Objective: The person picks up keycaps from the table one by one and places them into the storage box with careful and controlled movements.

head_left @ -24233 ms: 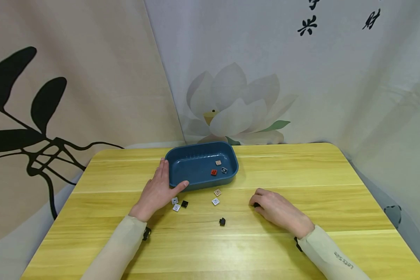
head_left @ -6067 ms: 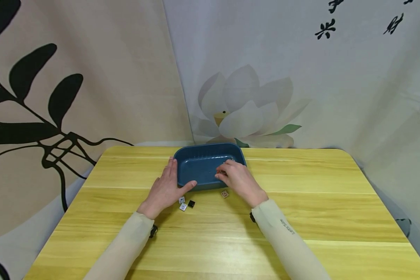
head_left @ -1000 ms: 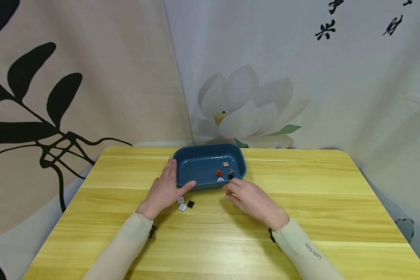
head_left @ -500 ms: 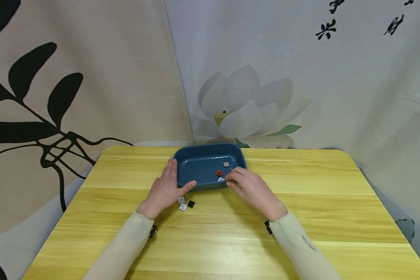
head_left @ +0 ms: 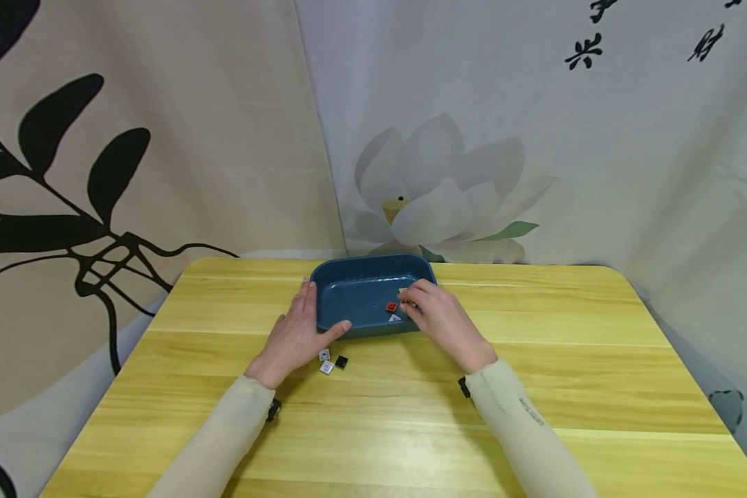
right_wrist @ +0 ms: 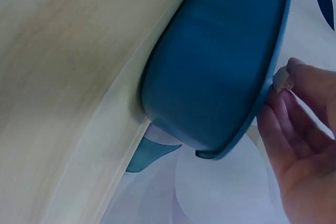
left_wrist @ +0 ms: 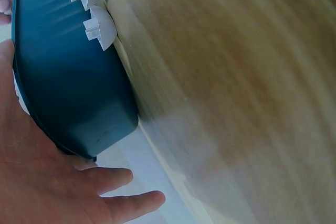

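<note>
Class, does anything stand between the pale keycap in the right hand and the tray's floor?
Nothing visible does: the right hand pinches the pale keycap over the blue tray. The hand hides whatever lies directly below.

Tray [head_left: 355, 304] is sitting near table's [head_left: 373, 429] back
Three keycaps [head_left: 326, 367] are lying before it, other keycaps [head_left: 391, 307] in its right half.

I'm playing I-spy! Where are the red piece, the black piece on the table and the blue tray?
Red piece [head_left: 391, 306]: head view, its middle.
Black piece [head_left: 342, 362]: head view, its middle.
Blue tray [right_wrist: 210, 61]: right wrist view, its outer wall.
</note>
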Tool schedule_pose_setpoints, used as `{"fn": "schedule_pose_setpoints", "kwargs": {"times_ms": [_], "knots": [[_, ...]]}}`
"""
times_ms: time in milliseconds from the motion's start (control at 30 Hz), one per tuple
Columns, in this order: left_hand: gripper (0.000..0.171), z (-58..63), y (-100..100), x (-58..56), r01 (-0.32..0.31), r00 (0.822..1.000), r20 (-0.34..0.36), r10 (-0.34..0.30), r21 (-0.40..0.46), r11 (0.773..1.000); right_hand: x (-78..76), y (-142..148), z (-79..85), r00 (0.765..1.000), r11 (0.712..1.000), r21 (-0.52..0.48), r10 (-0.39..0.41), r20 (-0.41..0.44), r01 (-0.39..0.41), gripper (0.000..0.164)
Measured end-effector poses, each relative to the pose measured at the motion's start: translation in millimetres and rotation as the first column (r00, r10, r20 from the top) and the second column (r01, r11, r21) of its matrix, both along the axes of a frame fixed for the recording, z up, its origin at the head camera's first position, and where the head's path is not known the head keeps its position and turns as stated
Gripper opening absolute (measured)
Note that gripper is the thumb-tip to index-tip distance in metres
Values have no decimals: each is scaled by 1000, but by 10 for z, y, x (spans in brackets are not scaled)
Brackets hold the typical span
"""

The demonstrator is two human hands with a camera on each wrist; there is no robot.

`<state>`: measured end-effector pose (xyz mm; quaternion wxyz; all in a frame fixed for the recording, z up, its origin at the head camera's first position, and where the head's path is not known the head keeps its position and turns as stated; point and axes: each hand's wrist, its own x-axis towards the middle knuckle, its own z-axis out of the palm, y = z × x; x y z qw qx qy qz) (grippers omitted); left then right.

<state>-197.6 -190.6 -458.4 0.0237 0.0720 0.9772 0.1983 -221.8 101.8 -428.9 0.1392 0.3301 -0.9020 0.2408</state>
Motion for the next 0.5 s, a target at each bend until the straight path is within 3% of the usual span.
{"fn": "schedule_pose_setpoints", "kwargs": {"times_ms": [500], "knots": [[124, 1, -11, -1, 2, 1000, 9, -2, 2, 1000, -171, -151, -41, 995, 997, 50, -67, 71, 64, 14]]}}
